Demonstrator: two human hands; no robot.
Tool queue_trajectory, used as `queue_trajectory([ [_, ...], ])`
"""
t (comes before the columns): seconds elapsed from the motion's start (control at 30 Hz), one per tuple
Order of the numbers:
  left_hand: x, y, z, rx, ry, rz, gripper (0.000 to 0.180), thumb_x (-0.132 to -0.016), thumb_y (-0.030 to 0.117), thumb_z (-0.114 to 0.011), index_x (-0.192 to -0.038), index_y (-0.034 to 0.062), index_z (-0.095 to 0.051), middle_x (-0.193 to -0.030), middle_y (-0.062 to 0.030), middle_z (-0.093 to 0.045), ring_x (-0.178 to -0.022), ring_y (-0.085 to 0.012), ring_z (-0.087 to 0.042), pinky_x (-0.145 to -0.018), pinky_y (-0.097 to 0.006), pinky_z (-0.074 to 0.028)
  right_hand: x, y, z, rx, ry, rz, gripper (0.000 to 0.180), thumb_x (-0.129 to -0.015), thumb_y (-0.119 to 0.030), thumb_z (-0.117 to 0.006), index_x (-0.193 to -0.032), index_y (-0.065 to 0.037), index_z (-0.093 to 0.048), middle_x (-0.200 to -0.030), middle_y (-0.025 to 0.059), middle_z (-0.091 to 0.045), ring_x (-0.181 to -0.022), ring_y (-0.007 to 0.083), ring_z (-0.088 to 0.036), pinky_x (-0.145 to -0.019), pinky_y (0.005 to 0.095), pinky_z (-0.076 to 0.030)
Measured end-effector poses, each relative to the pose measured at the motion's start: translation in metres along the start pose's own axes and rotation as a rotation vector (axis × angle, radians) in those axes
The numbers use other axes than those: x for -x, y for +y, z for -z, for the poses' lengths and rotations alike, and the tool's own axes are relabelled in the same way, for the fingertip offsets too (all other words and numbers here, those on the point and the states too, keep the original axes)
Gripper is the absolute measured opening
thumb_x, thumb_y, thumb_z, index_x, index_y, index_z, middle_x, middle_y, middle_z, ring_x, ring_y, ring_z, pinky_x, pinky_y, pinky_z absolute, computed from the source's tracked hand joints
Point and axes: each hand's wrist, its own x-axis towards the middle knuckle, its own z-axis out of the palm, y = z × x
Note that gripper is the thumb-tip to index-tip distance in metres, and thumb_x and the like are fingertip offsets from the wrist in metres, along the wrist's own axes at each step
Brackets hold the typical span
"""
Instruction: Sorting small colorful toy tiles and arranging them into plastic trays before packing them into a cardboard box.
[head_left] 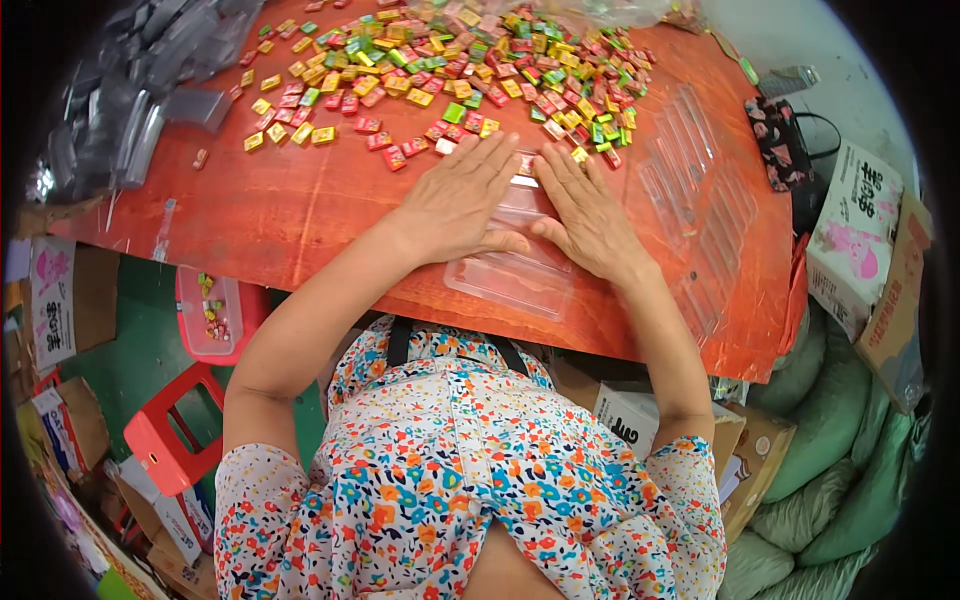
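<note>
My left hand (458,202) and my right hand (590,222) lie side by side, fingers stretched forward and nearly flat. Between and beneath them is a clear plastic tray (510,284), whose near end shows below my thumbs. Both hands seem to rest on the tray or its sides; their palms are hidden. Just past my fingertips begins a loose heap of small wrapped candies (440,70) in red, yellow and green. A few candies appear between my two hands, close to the fingertips.
More clear slotted plastic trays (715,240) lie right on the red table (300,215). Clear plastic cases (120,100) pile up at the far left. A red stool (175,430), a bin with candies (215,315), cartons (855,235) and green sacks (830,430) stand around the table.
</note>
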Motion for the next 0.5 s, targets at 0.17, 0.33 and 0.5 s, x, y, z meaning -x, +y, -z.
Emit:
queue_trajectory([
  [0.17, 0.000, 0.010, -0.008, 0.024, 0.052, 0.041, 0.100, -0.081, 0.070, -0.053, -0.142, -0.0077, -0.034, -0.150, -0.0232, -0.034, -0.143, -0.0346, -0.026, -0.119, -0.045, -0.017, 0.008, 0.007, 0.008, 0.031, -0.076, 0.003, 0.080, -0.094, -0.057, -0.041, -0.152, -0.004, -0.023, -0.159, 0.0152, -0.020, -0.147, 0.0287, -0.017, -0.120, 0.0453, -0.010],
  [0.33, 0.022, 0.042, -0.006, 0.071, 0.058, 0.046, 0.093, -0.082, 0.068, -0.054, -0.140, -0.0037, -0.041, -0.148, -0.0210, -0.037, -0.141, -0.0359, -0.027, -0.118, -0.049, -0.015, 0.023, 0.016, 0.010, 0.117, -0.069, 0.014, 0.088, -0.090, -0.066, -0.038, -0.151, -0.004, -0.025, -0.158, 0.0136, -0.023, -0.146, 0.0296, -0.021, -0.119, 0.0464, -0.010],
  [0.5, 0.016, 0.054, -0.018, 0.077, 0.063, 0.065, 0.090, -0.081, 0.065, -0.057, -0.140, -0.0007, -0.043, -0.149, -0.0185, -0.036, -0.142, -0.0357, -0.025, -0.118, -0.050, -0.013, 0.025, 0.022, 0.017, 0.120, -0.063, 0.001, 0.087, -0.090, -0.068, -0.032, -0.151, -0.006, -0.026, -0.157, 0.0131, -0.025, -0.146, 0.0289, -0.021, -0.119, 0.0475, -0.010],
])
